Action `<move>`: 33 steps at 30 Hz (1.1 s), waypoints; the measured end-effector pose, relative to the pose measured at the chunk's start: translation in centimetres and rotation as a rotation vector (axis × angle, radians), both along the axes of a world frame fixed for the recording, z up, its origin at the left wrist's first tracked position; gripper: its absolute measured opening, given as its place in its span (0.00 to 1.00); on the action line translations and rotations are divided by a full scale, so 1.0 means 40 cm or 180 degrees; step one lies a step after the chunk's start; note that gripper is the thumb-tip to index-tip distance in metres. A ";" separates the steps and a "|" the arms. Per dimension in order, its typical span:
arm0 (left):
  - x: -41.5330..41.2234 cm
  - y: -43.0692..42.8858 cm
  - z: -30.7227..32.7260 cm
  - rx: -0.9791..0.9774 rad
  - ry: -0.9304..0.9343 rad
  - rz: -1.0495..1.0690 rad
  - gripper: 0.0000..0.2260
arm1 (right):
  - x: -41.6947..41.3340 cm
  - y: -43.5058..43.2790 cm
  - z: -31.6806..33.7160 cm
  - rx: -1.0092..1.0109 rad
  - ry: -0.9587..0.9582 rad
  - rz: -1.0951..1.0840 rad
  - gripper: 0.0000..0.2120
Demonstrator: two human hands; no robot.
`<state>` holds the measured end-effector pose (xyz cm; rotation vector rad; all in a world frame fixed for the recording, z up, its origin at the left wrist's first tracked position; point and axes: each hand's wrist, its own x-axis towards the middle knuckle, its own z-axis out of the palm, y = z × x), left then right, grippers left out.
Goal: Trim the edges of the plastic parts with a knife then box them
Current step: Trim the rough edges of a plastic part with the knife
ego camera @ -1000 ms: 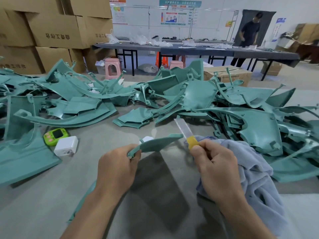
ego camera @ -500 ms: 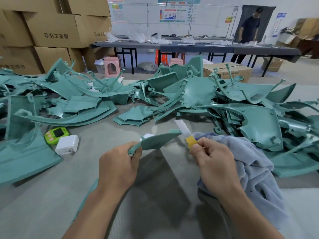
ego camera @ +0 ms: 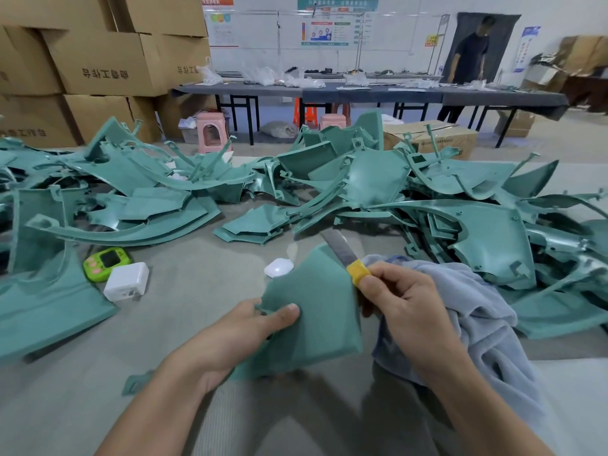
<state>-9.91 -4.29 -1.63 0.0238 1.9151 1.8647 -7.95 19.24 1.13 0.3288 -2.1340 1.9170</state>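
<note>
Nearest, the left hand gripped a green plastic part by its left edge, thumb on top. Just right, the right hand curled round a knife, its blade at the part's upper right edge, above a grey cloth. Farther off lay a pile of parts

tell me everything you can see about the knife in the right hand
The knife is a long, flat grey blade, seemingly metal, with a yellow wrap at its base. The right hand pinches it at that wrap, hiding any handle. The blade points up and away, its lower part along the upper right edge of the teal plastic part gripped by the left hand.
</note>
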 end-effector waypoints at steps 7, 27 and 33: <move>-0.007 0.013 0.011 -0.0775 0.0528 0.0896 0.29 | 0.010 0.002 0.014 -0.0210 -0.0908 0.0239 0.19; 0.045 0.082 0.014 -0.2055 0.2639 0.0912 0.07 | -0.015 -0.007 -0.019 -0.0475 -0.0126 0.0002 0.12; 0.038 0.081 0.009 -0.2004 0.2692 0.1170 0.15 | 0.013 -0.033 -0.017 0.0576 0.0115 0.0098 0.16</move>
